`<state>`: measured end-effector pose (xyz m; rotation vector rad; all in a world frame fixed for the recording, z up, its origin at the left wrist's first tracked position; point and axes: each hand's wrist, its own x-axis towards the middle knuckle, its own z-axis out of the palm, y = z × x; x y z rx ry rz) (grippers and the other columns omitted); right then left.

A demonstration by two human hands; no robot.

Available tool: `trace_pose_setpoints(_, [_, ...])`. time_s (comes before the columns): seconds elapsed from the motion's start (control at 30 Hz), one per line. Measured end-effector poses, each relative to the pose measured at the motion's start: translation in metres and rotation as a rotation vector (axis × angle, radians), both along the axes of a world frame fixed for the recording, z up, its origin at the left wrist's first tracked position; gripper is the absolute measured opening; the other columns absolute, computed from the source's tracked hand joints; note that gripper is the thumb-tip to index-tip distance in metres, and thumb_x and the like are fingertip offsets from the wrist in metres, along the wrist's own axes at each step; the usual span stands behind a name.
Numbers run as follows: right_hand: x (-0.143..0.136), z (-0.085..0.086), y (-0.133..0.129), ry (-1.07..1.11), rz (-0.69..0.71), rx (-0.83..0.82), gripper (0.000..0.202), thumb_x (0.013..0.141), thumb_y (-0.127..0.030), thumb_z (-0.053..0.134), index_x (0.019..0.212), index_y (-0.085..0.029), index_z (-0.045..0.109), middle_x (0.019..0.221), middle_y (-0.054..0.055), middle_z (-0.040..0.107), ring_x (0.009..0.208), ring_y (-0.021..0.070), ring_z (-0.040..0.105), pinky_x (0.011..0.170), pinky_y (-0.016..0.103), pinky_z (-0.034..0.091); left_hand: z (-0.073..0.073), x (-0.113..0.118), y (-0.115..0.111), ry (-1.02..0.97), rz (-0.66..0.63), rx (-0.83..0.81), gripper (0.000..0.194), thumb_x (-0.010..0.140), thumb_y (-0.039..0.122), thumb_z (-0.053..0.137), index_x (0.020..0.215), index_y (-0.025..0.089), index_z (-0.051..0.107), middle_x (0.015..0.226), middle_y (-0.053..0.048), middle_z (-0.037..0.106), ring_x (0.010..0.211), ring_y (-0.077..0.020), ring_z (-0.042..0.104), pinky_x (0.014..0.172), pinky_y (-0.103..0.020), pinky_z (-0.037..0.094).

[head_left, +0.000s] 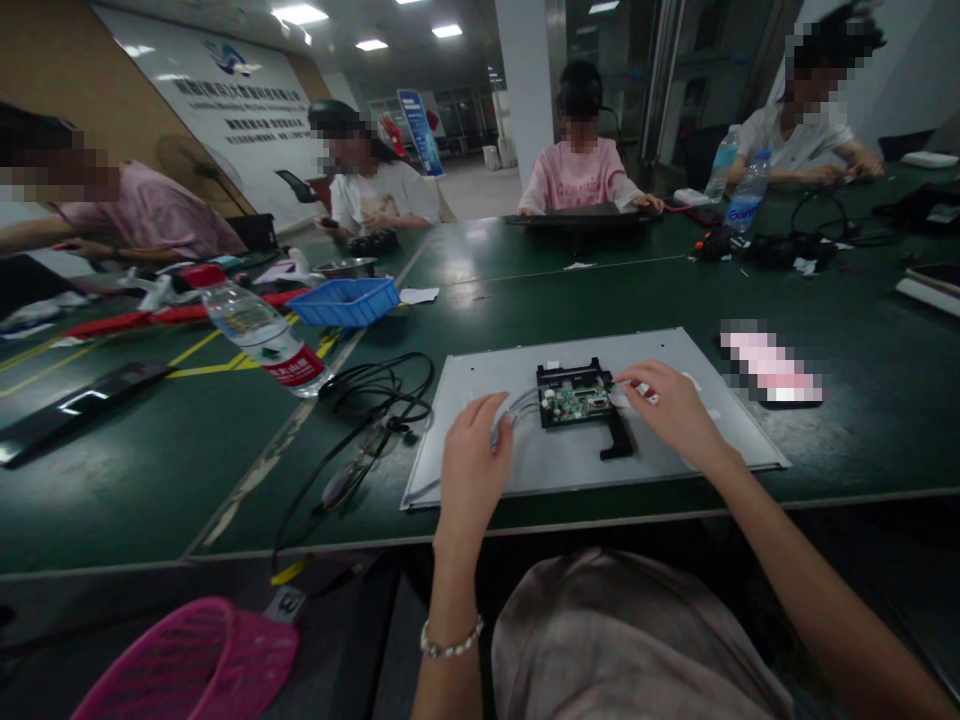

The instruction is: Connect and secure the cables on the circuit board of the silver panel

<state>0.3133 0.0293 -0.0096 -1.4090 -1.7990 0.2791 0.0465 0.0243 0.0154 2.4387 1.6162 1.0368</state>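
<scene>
A green circuit board (574, 402) sits in a black plastic bracket (621, 440) on a pale flat panel (495, 380). Thin grey cables (523, 402) run from the board's left side to my left hand (474, 460), whose thumb and fingers close around them. My right hand (671, 410) is at the board's right edge, fingertips pinched together beside the bracket. Something small and white shows under those fingers, too small to name.
Left of the panel lie coiled black cables (390, 385), a water bottle (259, 335) and a blue tray (349, 302). A phone (772, 365) rests to the right. A pink basket (202, 660) is below the table edge. Several people sit around the green table (495, 285).
</scene>
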Motion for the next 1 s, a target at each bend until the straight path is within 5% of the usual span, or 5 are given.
trace_pose_setpoints(0.17, [-0.056,0.017,-0.011,-0.084,0.242,0.0,0.023,0.092,-0.02,0.048,0.107,-0.022,0.064,0.109,0.006,0.064,0.101,0.02,0.059,0.09,0.035,0.046,-0.018,-0.045,-0.005,-0.117,0.147,-0.008,0.029,0.091,0.021,0.043,0.117,0.02,0.056,0.116,-0.007,0.063,0.11,-0.0221,0.059,0.097,-0.04,0.047])
trace_pose_setpoints(0.33, [-0.115,0.026,0.004,-0.318,0.425,-0.038,0.022,0.09,-0.018,0.052,0.108,-0.016,0.064,0.109,0.01,0.064,0.1,0.0222,0.059,0.088,0.036,0.047,-0.03,-0.049,-0.006,-0.117,0.156,-0.047,0.031,0.089,0.018,0.045,0.118,0.02,0.055,0.117,-0.008,0.062,0.112,-0.0221,0.057,0.097,-0.039,0.047])
trace_pose_setpoints(0.57, [-0.162,0.037,0.024,-0.545,0.441,-0.033,0.024,0.09,-0.01,0.047,0.107,-0.013,0.064,0.105,0.012,0.066,0.099,0.0221,0.061,0.083,0.032,0.047,-0.035,-0.051,-0.006,-0.169,0.137,-0.052,0.038,0.088,0.021,0.049,0.126,0.019,0.049,0.118,-0.01,0.06,0.112,-0.0228,0.057,0.095,-0.041,0.048])
trace_pose_setpoints(0.8, [-0.153,0.039,0.018,-0.54,0.351,-0.068,0.023,0.094,-0.013,0.043,0.097,-0.015,0.065,0.098,0.01,0.067,0.094,0.0204,0.062,0.078,0.03,0.046,-0.033,-0.047,-0.013,-0.067,0.042,-0.039,0.048,0.09,0.032,0.053,0.135,0.02,0.041,0.131,-0.012,0.051,0.124,-0.0246,0.048,0.106,-0.043,0.039])
trace_pose_setpoints(1.0, [-0.126,0.023,-0.001,-0.474,0.379,0.003,0.017,0.094,-0.016,0.045,0.096,-0.016,0.062,0.097,0.008,0.065,0.093,0.0184,0.06,0.08,0.029,0.046,-0.032,-0.042,-0.015,0.095,0.016,-0.047,0.056,0.087,0.03,0.058,0.139,0.02,0.038,0.137,-0.012,0.048,0.128,-0.0263,0.045,0.107,-0.044,0.039])
